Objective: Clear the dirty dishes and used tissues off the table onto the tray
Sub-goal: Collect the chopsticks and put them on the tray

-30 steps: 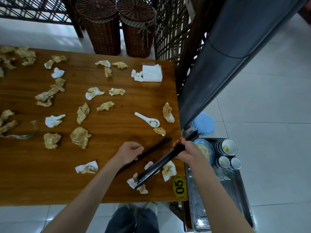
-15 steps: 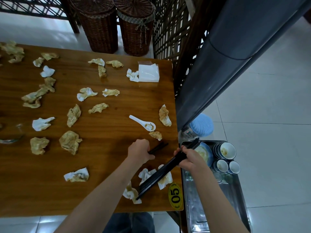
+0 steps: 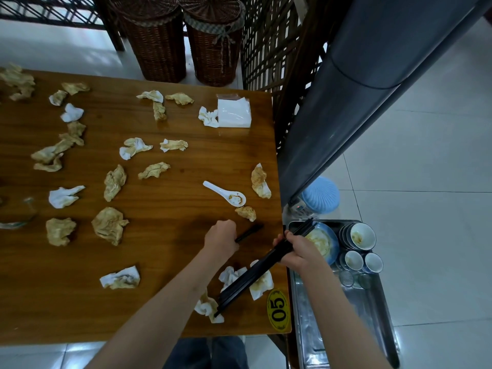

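Observation:
My left hand (image 3: 222,235) grips a pair of black chopsticks (image 3: 250,231) whose tips stick out over the wooden table (image 3: 173,257). My right hand (image 3: 296,250) holds a bundle of black chopsticks (image 3: 247,279) slanting from the table's corner up over the metal tray (image 3: 372,315). A white soup spoon (image 3: 226,193) lies just beyond my left hand. Several crumpled, stained tissues (image 3: 109,225) are scattered across the table. The tray carries a blue plate (image 3: 323,243) and stacked small bowls (image 3: 362,235).
A white napkin pack (image 3: 234,113) sits at the table's far right. A glass dish (image 3: 16,214) lies at the left edge. Two wicker baskets (image 3: 157,43) stand behind the table, a grey column (image 3: 346,102) to the right, and a blue lid (image 3: 320,194) beside the tray.
My left hand has slid along the loose chopsticks toward the table's right edge and closed round them. The right hand kept its bundle almost still.

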